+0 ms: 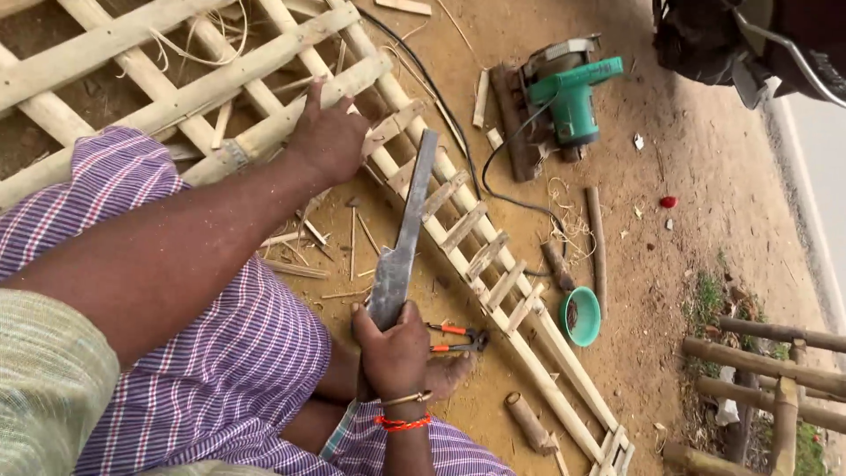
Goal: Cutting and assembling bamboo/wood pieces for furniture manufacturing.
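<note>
Your right hand (pixel 394 351) is clamped on the handle of the long steel chopping blade (pixel 404 238), which points toward 12 o'clock; it looks heavy, stiff and sharp-edged, so grip low. Your left hand (pixel 328 137) presses flat, fingers spread, on the rigid bamboo frame (pixel 264 66) at 11 o'clock.

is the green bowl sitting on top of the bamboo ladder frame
No, the green bowl sits on the dirt ground beside the bamboo ladder frame, just off its right rail.
</note>
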